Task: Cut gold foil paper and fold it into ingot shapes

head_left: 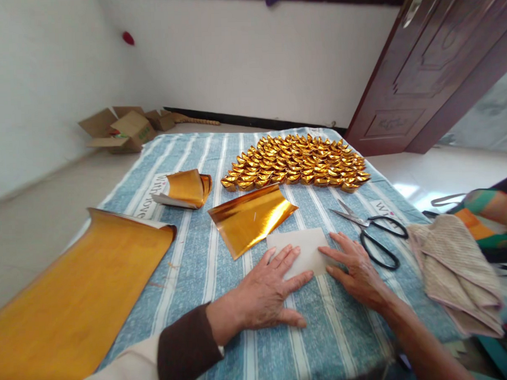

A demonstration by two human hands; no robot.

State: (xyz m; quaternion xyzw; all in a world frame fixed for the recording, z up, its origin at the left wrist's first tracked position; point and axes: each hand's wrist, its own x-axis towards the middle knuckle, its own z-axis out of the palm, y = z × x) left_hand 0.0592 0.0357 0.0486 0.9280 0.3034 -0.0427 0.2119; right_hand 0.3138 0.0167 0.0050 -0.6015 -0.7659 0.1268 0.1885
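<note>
Both my hands lie flat, fingers spread: left hand (268,292) and right hand (355,269) press the small white paper sheet (303,249) onto the blue striped desk (222,257), pinning its edges. Black-handled scissors (373,233) lie just right; gold foil ingots (296,161) sit beyond.

Striped cloth (219,158) bears gold ingots (296,161), scissors (373,230), foil (250,218).
</note>
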